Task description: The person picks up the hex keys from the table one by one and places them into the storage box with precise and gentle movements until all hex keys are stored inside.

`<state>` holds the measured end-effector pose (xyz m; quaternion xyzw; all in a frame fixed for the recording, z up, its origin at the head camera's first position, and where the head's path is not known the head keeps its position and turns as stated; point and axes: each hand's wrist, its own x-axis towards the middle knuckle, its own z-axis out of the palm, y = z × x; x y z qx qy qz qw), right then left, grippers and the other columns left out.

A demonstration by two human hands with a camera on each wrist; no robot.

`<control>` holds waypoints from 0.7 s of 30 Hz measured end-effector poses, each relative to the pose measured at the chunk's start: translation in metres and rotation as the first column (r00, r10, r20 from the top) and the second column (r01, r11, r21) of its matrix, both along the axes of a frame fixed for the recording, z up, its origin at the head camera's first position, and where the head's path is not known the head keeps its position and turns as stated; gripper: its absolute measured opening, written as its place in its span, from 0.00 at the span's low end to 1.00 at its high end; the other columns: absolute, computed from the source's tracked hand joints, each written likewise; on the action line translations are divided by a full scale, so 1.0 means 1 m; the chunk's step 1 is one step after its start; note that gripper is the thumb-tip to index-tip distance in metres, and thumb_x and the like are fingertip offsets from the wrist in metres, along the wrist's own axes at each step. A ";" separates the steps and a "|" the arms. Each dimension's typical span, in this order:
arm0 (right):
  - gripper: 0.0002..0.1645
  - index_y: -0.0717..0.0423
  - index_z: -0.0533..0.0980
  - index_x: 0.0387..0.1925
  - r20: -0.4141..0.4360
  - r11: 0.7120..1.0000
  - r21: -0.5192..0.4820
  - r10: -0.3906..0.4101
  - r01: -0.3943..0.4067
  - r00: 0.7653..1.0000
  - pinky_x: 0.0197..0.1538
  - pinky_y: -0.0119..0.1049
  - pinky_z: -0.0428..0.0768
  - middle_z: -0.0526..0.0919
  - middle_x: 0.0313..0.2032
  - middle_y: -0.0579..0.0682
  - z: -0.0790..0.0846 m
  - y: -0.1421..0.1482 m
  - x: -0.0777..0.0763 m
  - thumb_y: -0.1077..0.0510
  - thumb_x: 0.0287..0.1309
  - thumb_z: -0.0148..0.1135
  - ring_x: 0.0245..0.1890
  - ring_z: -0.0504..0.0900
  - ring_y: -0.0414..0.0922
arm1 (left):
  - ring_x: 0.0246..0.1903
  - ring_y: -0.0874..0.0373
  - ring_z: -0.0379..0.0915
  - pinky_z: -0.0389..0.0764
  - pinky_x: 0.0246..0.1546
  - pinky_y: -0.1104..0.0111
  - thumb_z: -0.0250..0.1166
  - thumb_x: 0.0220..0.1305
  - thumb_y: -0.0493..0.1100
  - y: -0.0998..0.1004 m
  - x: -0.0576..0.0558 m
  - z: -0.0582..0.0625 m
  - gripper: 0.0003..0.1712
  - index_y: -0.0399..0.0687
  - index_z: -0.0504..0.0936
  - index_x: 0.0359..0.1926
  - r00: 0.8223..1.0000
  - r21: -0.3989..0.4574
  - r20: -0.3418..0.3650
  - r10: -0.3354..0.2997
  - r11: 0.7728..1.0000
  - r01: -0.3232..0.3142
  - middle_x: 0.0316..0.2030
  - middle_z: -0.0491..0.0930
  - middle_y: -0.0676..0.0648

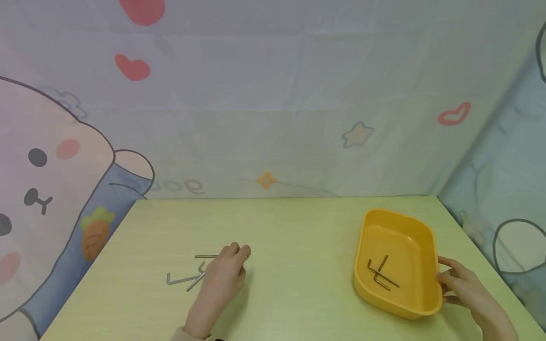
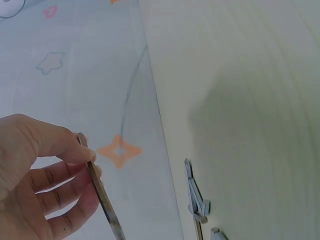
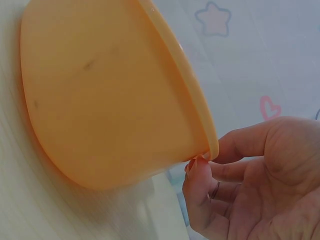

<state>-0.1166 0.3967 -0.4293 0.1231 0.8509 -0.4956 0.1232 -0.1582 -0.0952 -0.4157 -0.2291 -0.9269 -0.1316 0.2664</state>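
Note:
My left hand (image 1: 223, 272) is over the left-middle of the table. In the left wrist view its thumb and fingers pinch a brownish hex key (image 2: 104, 197), whose lower end runs out of frame. Beside and below that hand, several silver hex keys (image 1: 183, 280) lie crossed in a loose cluster, partly hidden by it in the head view. At the right, my right hand (image 1: 471, 286) grips the rim of a yellow plastic tray (image 1: 432, 265) between thumb and fingers. Inside the tray, bronze-coloured hex keys (image 1: 388, 278) lie crossed on the bottom.
The pale yellow-green table (image 1: 298, 284) ends at the back against a hanging printed cloth (image 1: 273, 104). More printed cloth (image 1: 512, 156) hangs along the right side. The tray stands near the table's right edge, well apart from the loose keys.

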 end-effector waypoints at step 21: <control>0.35 0.73 0.44 0.69 -0.015 1.000 -0.009 -0.007 0.006 1.000 0.36 0.34 0.83 0.73 0.31 0.45 0.001 -0.003 0.001 0.58 0.70 0.41 0.29 0.77 0.37 | 0.23 0.64 0.63 0.52 0.18 0.83 0.69 0.36 0.24 0.038 -0.003 -0.006 0.22 0.49 0.78 0.34 0.987 -0.032 -0.099 -0.129 0.991 0.127 0.25 0.72 0.54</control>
